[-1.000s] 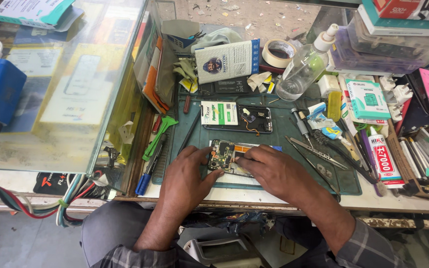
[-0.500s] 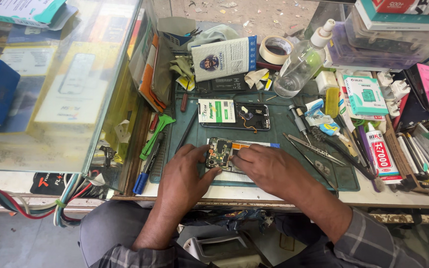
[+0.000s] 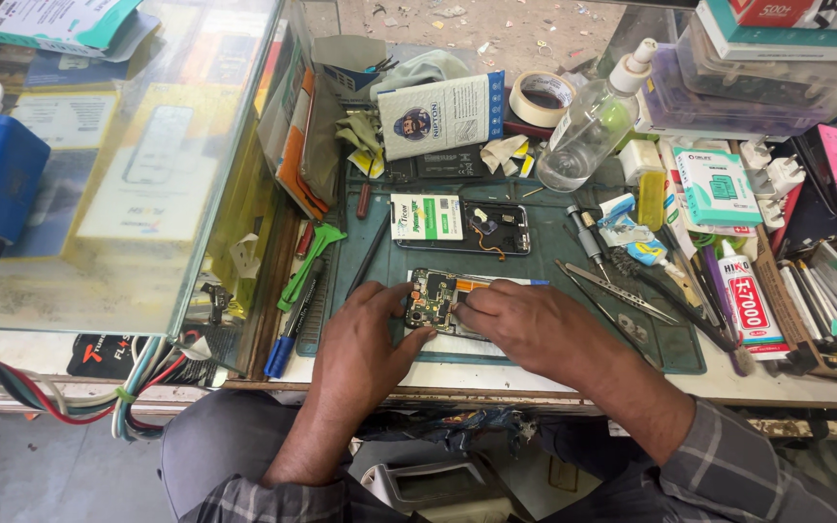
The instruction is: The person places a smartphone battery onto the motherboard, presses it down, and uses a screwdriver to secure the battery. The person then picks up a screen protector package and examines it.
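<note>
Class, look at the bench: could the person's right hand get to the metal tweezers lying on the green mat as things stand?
Probably yes. The right hand rests on the opened phone, and the tweezers lie just to its right on the green mat, nothing between them.

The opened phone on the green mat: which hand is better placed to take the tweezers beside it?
The right hand, probably. The tweezers lie on the green mat just to its right, whereas the left hand steadies the opened phone at its far edge and would need to cross over.
</note>
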